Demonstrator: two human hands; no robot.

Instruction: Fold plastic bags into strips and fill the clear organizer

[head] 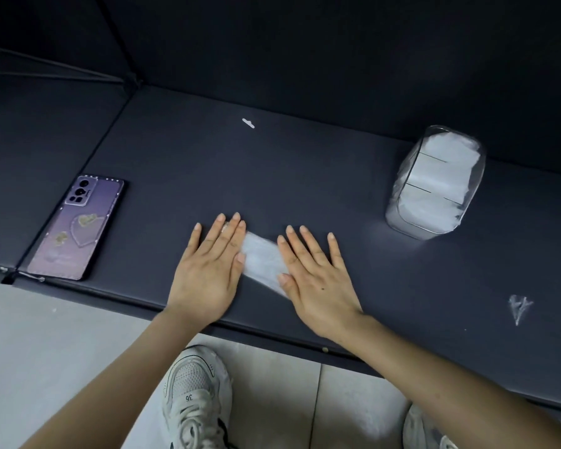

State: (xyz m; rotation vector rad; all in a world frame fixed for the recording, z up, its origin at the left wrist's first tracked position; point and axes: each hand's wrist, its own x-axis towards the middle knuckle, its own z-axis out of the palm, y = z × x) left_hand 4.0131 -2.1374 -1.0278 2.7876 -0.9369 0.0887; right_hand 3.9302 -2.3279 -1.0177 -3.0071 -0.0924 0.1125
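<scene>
A thin, translucent white plastic bag [262, 259] lies flat on the dark table [305, 176] near its front edge. My left hand [209, 270] presses on the bag's left end with straight fingers. On the bag's right end lies my right hand [318, 281], flat, fingers spread. Only the middle of the bag shows between the two hands. The clear organizer [436, 183] stands at the right, further back, with folded white bags packed inside it.
A purple phone [76, 226] lies face down at the table's left front. A small white scrap [248, 123] sits far back in the middle. A crumpled clear plastic bit [518, 307] lies at the right front. Dark walls enclose the table. My white shoes [196, 396] stand on the tiled floor below.
</scene>
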